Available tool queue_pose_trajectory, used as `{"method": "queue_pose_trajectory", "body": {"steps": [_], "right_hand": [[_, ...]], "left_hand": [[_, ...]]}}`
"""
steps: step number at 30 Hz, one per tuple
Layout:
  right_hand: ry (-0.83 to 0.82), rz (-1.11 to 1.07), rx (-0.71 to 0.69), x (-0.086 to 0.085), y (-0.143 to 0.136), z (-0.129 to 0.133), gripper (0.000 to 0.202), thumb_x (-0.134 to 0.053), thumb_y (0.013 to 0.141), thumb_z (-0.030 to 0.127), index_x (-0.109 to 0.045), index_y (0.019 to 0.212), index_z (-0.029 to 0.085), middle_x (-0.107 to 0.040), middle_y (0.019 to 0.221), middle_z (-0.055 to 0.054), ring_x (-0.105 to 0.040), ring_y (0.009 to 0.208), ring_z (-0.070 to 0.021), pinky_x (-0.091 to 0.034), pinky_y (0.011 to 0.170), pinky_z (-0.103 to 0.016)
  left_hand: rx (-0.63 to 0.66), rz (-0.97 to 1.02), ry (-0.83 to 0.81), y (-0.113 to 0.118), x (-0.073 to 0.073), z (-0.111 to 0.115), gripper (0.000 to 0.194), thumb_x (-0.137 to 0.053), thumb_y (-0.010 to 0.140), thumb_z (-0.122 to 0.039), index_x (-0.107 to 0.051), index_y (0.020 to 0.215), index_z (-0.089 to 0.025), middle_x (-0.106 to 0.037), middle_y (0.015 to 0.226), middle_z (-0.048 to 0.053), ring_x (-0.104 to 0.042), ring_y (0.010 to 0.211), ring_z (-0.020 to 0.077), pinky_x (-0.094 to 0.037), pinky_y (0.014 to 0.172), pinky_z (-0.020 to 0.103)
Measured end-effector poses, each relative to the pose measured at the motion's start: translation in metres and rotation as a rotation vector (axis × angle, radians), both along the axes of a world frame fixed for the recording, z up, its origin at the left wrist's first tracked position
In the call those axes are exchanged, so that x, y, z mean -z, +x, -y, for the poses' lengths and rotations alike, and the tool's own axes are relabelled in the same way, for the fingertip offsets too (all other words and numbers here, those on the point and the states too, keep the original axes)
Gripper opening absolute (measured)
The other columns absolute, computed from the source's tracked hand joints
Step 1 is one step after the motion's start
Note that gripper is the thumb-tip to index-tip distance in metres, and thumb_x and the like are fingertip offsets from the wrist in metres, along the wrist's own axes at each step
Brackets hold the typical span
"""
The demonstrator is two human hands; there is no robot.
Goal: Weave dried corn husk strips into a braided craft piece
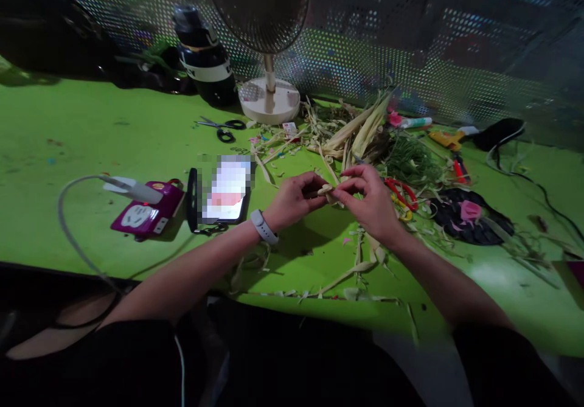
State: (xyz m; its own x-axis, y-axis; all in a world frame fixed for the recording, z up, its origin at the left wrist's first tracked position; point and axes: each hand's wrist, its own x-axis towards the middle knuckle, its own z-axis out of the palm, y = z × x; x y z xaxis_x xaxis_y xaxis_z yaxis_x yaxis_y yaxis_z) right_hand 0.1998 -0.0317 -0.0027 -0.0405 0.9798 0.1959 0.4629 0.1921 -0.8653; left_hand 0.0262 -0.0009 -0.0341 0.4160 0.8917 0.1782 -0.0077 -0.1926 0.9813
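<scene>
My left hand [298,200], with a pale band on its wrist, pinches a small folded piece of dried corn husk [325,191] above the green table [155,109]. From the other side my right hand [367,199] closes its thumb and fingers on the same piece. A thin pale strip rises from between my hands. Behind them lies a bundle of dried husks [360,130] with a heap of green plant fibres [410,160]. Red-handled pliers [404,193] rest just beyond my right hand. Husk scraps [351,271] are scattered in front of me.
Left of my hands lie a phone [228,189] and a purple power socket [148,211] with a charger cable. Black scissors [223,126], a dark bottle [207,63] and a fan [270,100] stand or lie behind. A yellow glue gun [447,139] and a black tray [472,217] are at right.
</scene>
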Motion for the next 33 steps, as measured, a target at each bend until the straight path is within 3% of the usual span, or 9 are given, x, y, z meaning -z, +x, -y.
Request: {"method": "queue_pose_trajectory", "body": {"steps": [3,9,12,15,18,27,33], "right_hand": [[-0.002,-0.054,0.017,0.003,-0.001,-0.002,0.037,-0.077,0.071,0.037,-0.054,0.097,0.021,-0.066,0.079,0.0,-0.065,0.075,-0.0161,-0.052,0.072,-0.033],[0.055,-0.124,-0.141,0.0,0.005,-0.006,0.04,-0.073,0.076,0.037,-0.053,0.107,0.022,-0.068,0.088,-0.002,-0.066,0.082,-0.017,-0.054,0.075,-0.033],[0.246,0.123,-0.195,-0.005,0.009,-0.006,0.023,-0.069,0.081,0.035,-0.06,0.099,0.023,-0.069,0.094,-0.005,-0.065,0.088,-0.0194,-0.051,0.082,-0.038],[0.487,0.426,-0.148,-0.006,0.012,-0.007,0.013,-0.066,0.084,0.033,-0.066,0.094,0.024,-0.071,0.098,-0.006,-0.062,0.098,-0.0241,-0.044,0.091,-0.045],[0.583,0.497,-0.077,-0.002,0.011,-0.01,0.013,-0.066,0.085,0.034,-0.068,0.093,0.024,-0.071,0.1,-0.006,-0.059,0.105,-0.0265,-0.04,0.096,-0.047],[0.444,0.379,-0.169,0.002,0.011,-0.011,0.009,-0.06,0.088,0.029,-0.06,0.082,0.022,-0.067,0.112,-0.008,-0.048,0.123,-0.0271,-0.037,0.105,-0.05],[0.394,0.363,-0.14,0.008,0.005,-0.006,0.011,-0.057,0.089,0.03,-0.057,0.081,0.022,-0.065,0.113,-0.009,-0.048,0.122,-0.0261,-0.036,0.106,-0.051]], "left_hand": [[-0.01,0.009,-0.017,0.002,-0.001,0.0,0.024,-0.075,0.067,-0.026,-0.061,0.081,-0.013,-0.065,0.075,0.001,-0.058,0.067,0.0093,-0.049,0.065,0.023],[-0.074,0.068,-0.137,0.002,-0.001,-0.005,0.038,-0.085,0.055,-0.032,-0.063,0.077,-0.012,-0.062,0.069,-0.002,-0.052,0.06,0.0068,-0.042,0.058,0.02],[-0.089,0.204,-0.261,0.0,-0.002,-0.009,0.043,-0.088,0.05,-0.035,-0.063,0.076,-0.012,-0.064,0.072,-0.001,-0.056,0.064,0.0077,-0.045,0.063,0.022],[-0.097,0.301,-0.342,-0.001,-0.003,-0.011,0.043,-0.087,0.05,-0.036,-0.063,0.076,-0.012,-0.065,0.072,-0.001,-0.057,0.065,0.0076,-0.046,0.066,0.023],[-0.08,0.344,-0.357,-0.002,-0.003,-0.01,0.043,-0.088,0.05,-0.035,-0.062,0.077,-0.013,-0.065,0.072,-0.002,-0.058,0.065,0.0072,-0.047,0.067,0.023],[0.0,0.28,-0.295,0.001,0.001,-0.006,0.043,-0.089,0.05,-0.031,-0.062,0.077,-0.012,-0.062,0.071,-0.002,-0.053,0.063,0.0054,-0.044,0.062,0.02],[0.147,0.233,-0.396,-0.001,0.001,-0.008,0.041,-0.088,0.051,-0.033,-0.058,0.069,-0.012,-0.055,0.06,-0.005,-0.049,0.056,0.0044,-0.04,0.056,0.019]]}}
